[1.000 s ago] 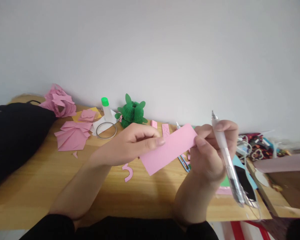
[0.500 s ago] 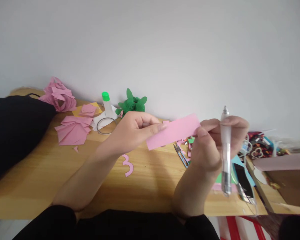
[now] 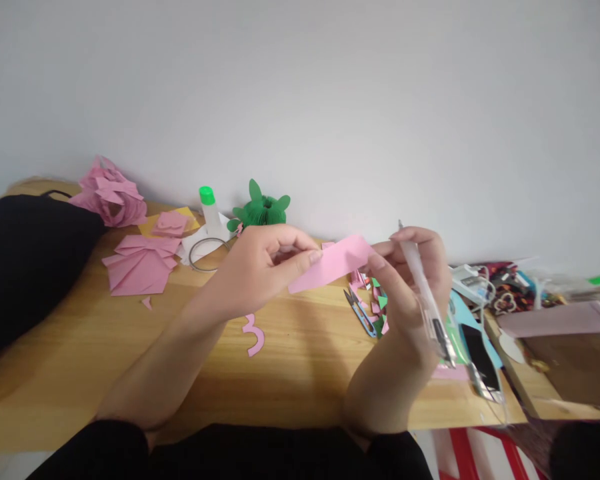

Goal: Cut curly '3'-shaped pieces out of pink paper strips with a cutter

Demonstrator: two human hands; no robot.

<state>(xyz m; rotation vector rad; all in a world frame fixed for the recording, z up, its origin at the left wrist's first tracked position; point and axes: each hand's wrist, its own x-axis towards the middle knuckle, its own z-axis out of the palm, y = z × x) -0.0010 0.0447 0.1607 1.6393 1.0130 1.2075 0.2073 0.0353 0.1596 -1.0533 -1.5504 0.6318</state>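
Note:
A pink paper strip (image 3: 336, 261) is held up over the table between both hands. My left hand (image 3: 275, 263) pinches its left end between thumb and fingers. The thumb of my right hand (image 3: 405, 280) lies at the strip's right end, and a clear pen (image 3: 423, 287) rests tilted in that same hand, tip upward. Below my left hand, a pink paper cutout shaped like a 3 (image 3: 253, 335) lies flat on the wood. Blue-handled snips (image 3: 361, 315) lie beside pink and green paper scraps (image 3: 377, 300), partly hidden by my right hand.
A glue stick (image 3: 210, 210) with a green cap stands near a metal ring (image 3: 195, 259) and a green paper ornament (image 3: 263, 210). Folded pink paper (image 3: 143, 267) and a black bag (image 3: 35, 260) lie left. A phone (image 3: 480, 353) and a cardboard box (image 3: 575, 367) sit right.
My right hand has moved left, towards my left hand, and the pen in it has swung from upright to slanting. The paper strip has bent slightly.

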